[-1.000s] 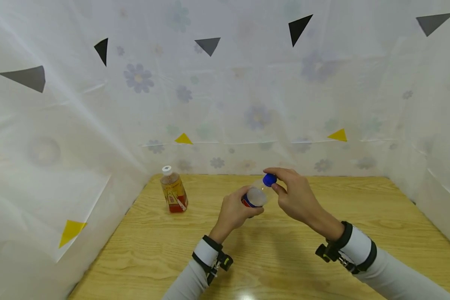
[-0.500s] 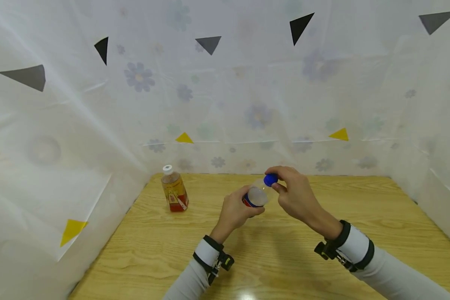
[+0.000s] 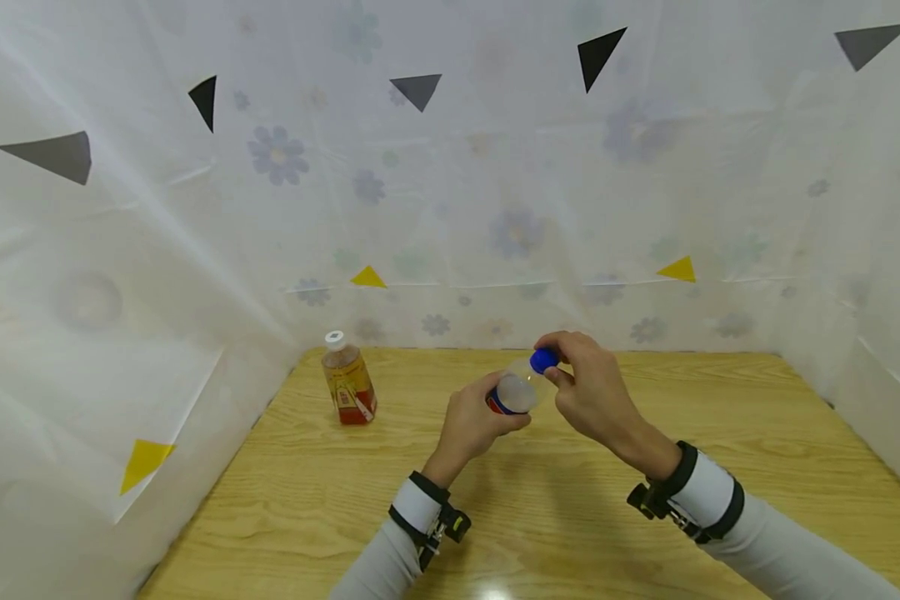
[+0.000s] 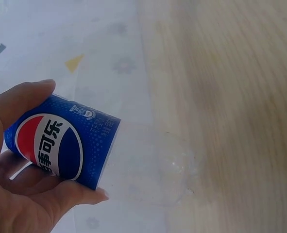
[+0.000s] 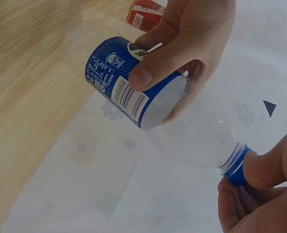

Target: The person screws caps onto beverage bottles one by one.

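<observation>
A clear plastic bottle (image 5: 196,128) with a blue cola label (image 4: 92,141) is held tilted above the table, its neck toward the right. My left hand (image 3: 471,421) grips it round the label, thumb on one side and fingers on the other. At the neck, my right hand (image 3: 596,392) pinches the blue cap (image 3: 544,360) between thumb and fingers. In the right wrist view the cap (image 5: 238,167) sits at the threaded neck, with some thread showing below its edge. No liquid shows inside the bottle.
A second bottle (image 3: 349,383) with a white cap, a yellow and red label and reddish contents stands upright at the back left of the wooden table (image 3: 300,500). White flowered sheeting (image 3: 450,183) with stuck-on triangles encloses the back and sides.
Both hands and the tilted bottle have shifted very slightly to the right. The left hand keeps its grip on the label and the right hand stays on the cap.
</observation>
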The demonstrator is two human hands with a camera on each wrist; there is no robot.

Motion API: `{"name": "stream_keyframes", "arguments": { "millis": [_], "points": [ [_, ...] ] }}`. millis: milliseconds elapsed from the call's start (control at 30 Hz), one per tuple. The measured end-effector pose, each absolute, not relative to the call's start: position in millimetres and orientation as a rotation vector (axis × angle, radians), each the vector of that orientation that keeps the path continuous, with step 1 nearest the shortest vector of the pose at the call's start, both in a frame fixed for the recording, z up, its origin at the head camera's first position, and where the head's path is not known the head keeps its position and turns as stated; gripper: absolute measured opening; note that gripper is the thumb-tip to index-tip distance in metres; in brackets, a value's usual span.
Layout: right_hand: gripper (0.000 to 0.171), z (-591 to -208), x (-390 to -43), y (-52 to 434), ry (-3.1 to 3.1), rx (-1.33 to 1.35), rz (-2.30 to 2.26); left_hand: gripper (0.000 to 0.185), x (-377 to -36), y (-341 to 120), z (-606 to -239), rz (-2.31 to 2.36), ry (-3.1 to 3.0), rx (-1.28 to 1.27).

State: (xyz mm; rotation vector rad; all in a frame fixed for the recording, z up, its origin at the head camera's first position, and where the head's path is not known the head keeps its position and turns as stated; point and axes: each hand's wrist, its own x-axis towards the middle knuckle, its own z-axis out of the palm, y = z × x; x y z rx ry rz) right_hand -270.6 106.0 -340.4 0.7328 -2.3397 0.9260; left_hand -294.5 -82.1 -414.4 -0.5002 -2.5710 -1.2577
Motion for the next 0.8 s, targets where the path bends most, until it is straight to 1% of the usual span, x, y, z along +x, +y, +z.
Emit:
{"name": "stream_keyframes", "arguments": {
  "millis": [267, 800],
  "points": [
    [0.028, -338.7, -269.5, 106.3, -2.347, 0.734, 0.921, 0.056, -294.5, -81.1, -414.1, -1.255, -2.550, -0.507],
    [0.030, -342.5, -269.0, 105.8, -2.333, 0.742, 0.907, 0.061, -295.4, -83.4, -417.3, -1.253, -2.568, -0.506]
  ]
}}
